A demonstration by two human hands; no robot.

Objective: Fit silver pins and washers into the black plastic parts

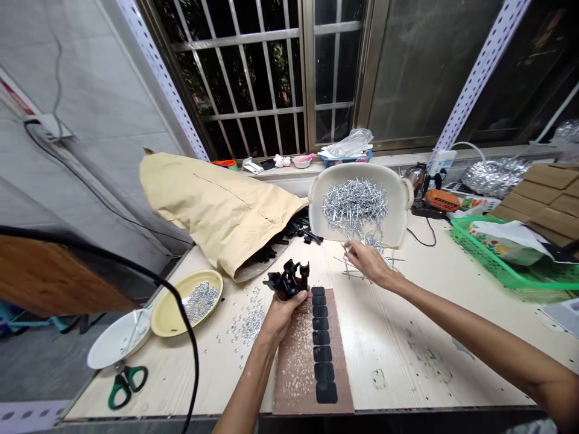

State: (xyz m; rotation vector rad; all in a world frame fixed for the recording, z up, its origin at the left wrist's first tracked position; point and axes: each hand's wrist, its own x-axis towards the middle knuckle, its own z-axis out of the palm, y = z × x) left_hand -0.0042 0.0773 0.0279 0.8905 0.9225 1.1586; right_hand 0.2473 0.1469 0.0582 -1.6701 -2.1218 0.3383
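My left hand (pixel 283 313) is closed around several black plastic parts (pixel 286 280), whose forked ends stick up above the fingers. Below it lies a brown board (pixel 294 386) sprinkled with pale flecks, with a column of black rounded pads (pixel 322 337) along it. My right hand (pixel 368 262) reaches over a loose heap of thin metal pins (pixel 357 272), fingertips pinched together; whatever is between them is too small to make out. Just behind, a white basin (pixel 393 220) lies tipped toward me, with a large pile of similar pins (pixel 355 204) in it.
A paper sack (pixel 221 205) spills black parts (pixel 301 229) at the back left. Small shiny pieces (pixel 252 322) lie scattered near a yellow dish (pixel 169 319), a white plate (pixel 108 346) and green-handled scissors (pixel 126 386). A green basket (pixel 493 259) stands right; a black cable (pixel 192 337) crosses left.
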